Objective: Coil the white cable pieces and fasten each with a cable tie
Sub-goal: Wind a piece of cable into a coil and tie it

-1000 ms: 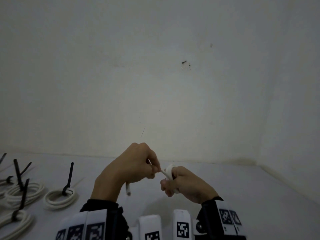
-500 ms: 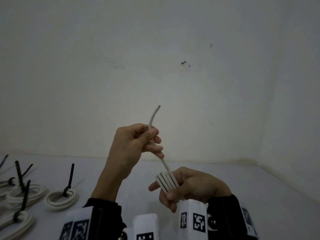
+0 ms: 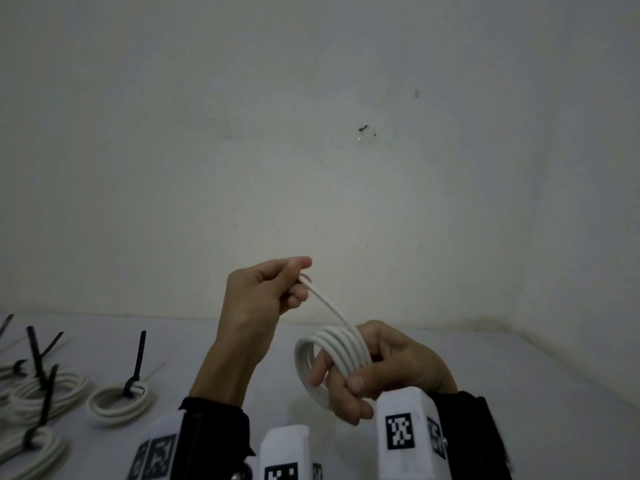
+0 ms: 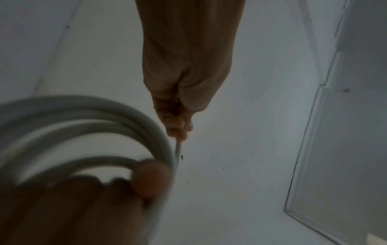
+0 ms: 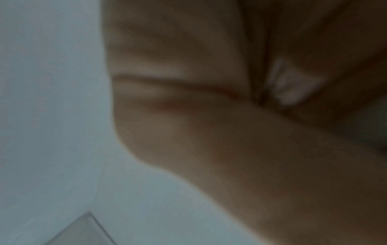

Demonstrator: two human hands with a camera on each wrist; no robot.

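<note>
A white cable [image 3: 332, 344] is wound into several loops, and my right hand [image 3: 349, 375] grips them with its fingers curled through the coil [image 4: 87, 116]. One straight strand [image 3: 329, 303] runs up and left from the coil. My left hand [image 3: 301, 275], above and left of the coil, pinches that strand near its end between thumb and fingers. Both hands are held above the white table [image 3: 519, 393]. The right wrist view is a blurred close-up of a palm.
Several finished white coils bound with black cable ties lie at the table's left: one nearest the hands [image 3: 117, 403], one further left [image 3: 45, 393], one at the front edge [image 3: 27, 452]. A white wall [image 3: 311, 150] stands close behind, with a corner at the right.
My left hand rose from beside the right hand and then came down a little; the strand's free end no longer sticks up above it. The coil has turned and shows wider loops.
</note>
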